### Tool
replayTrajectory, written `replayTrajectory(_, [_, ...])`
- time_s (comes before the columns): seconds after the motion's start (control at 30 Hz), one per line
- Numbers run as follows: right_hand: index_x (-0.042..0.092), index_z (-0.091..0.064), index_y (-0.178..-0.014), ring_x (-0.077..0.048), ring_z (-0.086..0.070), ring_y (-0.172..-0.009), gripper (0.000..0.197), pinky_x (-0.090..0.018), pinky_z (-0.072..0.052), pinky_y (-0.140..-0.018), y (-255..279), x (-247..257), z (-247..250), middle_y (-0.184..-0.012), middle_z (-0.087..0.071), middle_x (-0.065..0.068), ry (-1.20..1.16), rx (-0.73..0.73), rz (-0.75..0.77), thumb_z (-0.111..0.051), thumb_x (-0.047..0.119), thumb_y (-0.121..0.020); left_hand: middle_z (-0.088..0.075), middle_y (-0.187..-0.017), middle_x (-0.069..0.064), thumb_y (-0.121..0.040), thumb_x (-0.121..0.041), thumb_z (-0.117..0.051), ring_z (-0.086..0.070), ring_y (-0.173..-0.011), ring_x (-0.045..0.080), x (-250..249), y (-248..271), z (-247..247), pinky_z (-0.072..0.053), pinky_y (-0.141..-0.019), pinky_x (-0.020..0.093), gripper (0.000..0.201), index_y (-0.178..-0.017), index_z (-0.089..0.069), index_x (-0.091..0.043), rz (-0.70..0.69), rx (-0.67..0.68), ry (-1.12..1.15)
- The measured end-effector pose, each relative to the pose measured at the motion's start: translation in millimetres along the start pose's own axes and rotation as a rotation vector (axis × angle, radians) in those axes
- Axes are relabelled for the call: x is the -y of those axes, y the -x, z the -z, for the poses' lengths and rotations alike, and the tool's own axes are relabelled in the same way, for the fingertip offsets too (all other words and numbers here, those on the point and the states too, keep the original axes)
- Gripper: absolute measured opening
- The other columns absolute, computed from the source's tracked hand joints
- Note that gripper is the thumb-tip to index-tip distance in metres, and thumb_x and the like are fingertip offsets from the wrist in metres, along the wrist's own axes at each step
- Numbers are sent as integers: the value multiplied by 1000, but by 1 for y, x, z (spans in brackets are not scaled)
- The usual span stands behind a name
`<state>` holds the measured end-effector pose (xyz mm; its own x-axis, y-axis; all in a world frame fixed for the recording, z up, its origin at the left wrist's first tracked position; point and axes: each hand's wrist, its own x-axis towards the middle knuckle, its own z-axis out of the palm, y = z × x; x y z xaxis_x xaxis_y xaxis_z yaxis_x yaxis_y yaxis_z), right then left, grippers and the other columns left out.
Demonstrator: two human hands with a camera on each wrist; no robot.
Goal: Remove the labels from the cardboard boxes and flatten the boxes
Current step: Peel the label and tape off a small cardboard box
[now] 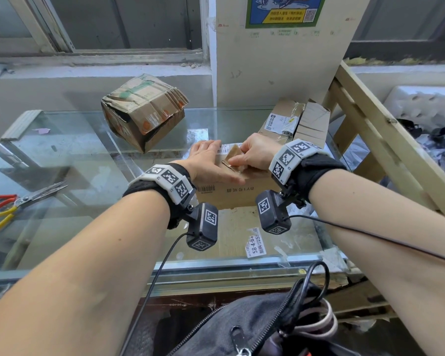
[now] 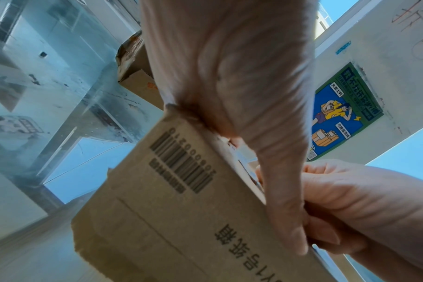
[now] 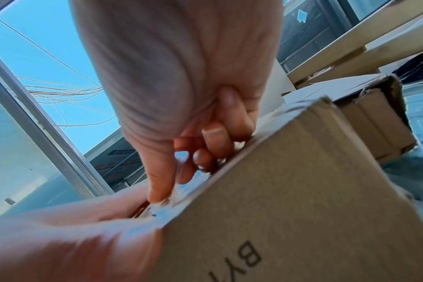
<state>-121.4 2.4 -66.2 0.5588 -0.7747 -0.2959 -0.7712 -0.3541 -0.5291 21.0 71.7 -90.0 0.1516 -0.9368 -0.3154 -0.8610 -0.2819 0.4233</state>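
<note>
— Two hands on the cardboard box (image 1: 231, 194), mid-bench (image 1: 93, 150), right in front of you. Left hand (image 1: 211, 163)?
— Your fingers lie straight, palm flat on the box top, pressing it down.
— Right hand (image 1: 253, 156)?
— Your curled fingers pinch a peeled strip of the label (image 1: 233, 160) on top.
— Other boxes?
— One crushed box (image 1: 144, 111) far left; another box (image 1: 296, 122) behind your right hand. Scissors (image 1: 23, 201) near the bench's left edge.
</note>
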Motion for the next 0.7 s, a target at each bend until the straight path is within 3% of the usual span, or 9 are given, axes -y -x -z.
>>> replayTrajectory(0.13, [18, -68, -72, -14, -57, -67, 28, -31, -46, -70, -5, -1, 2, -72, -67, 0, -24, 52, 4, -64, 42, -86, -11, -159, 1, -64, -66, -75, 1, -147, 22, 2, -3, 1, -9, -119, 46, 120, -154, -10, -20, -2, 10, -7])
replayTrajectory(0.2, [15, -68, -76, -14, -55, -64, 35, -31, -43, -67, -6, 1, 3, -68, -63, 1, 6, 48, -24, -65, 50, -83, -11, -159, 1, -64, -65, -75, 0, -147, 22, 2, -3, 1, -10, -119, 47, 119, -154, -11, -20, -5, 9, -10])
replayTrajectory(0.27, [16, -71, -86, -15, -62, -74, 41, -32, -48, -72, -8, 4, 2, -77, -68, 1, 108, 46, -15, -65, 56, -79, -11, -160, 0, -64, -65, -76, 1, -147, 22, 2, -4, 1, -10, -119, 47, 120, -154, -10, -21, -3, 9, -2])
replayTrajectory(0.33, [25, -72, -96, -17, -65, -85, 35, -35, -51, -80, -10, 4, 0, -87, -71, 3, 186, 48, 25, -64, 55, -80, -10, -160, -1, -63, -65, -76, 1, -147, 21, 3, -5, 2, -10, -120, 46, 121, -154, -10, -21, -1, 6, 7])
replayTrajectory(0.47, [27, -70, -97, -16, -64, -86, 25, -34, -49, -83, -6, 1, -1, -89, -71, 3, 150, 36, 56, -56, 47, -89, -11, -160, -1, -63, -67, -75, 0, -147, 21, 5, -8, 2, -10, -119, 45, 121, -154, -10, -22, -2, 8, -10])
replayTrajectory(0.53, [26, -69, -94, -12, -61, -77, 22, -28, -47, -73, -5, -2, 1, -82, -69, 5, 47, 40, 48, -56, 42, -92, -12, -159, 0, -63, -67, -75, -1, -147, 22, 5, -8, 2, -11, -119, 46, 120, -154, -10, -22, -7, 13, -21])
replayTrajectory(0.63, [17, -69, -91, -3, -48, -47, 15, -18, -36, -49, -5, -5, 2, -49, -56, 12, -215, 56, 17, -60, 29, -92, -13, -159, 1, -63, -67, -75, -2, -147, 22, 4, -7, 3, -11, -119, 46, 120, -154, -10, -21, -12, 13, -30])
replayTrajectory(0.7, [10, -67, -90, -4, -39, -38, 12, -14, -30, -39, -6, -6, 3, -43, -47, 7, -339, 75, -2, -61, 20, -91, -13, -159, 1, -63, -67, -75, -2, -146, 22, 4, -7, 4, -11, -119, 45, 120, -154, -10, -21, -14, 11, -32])
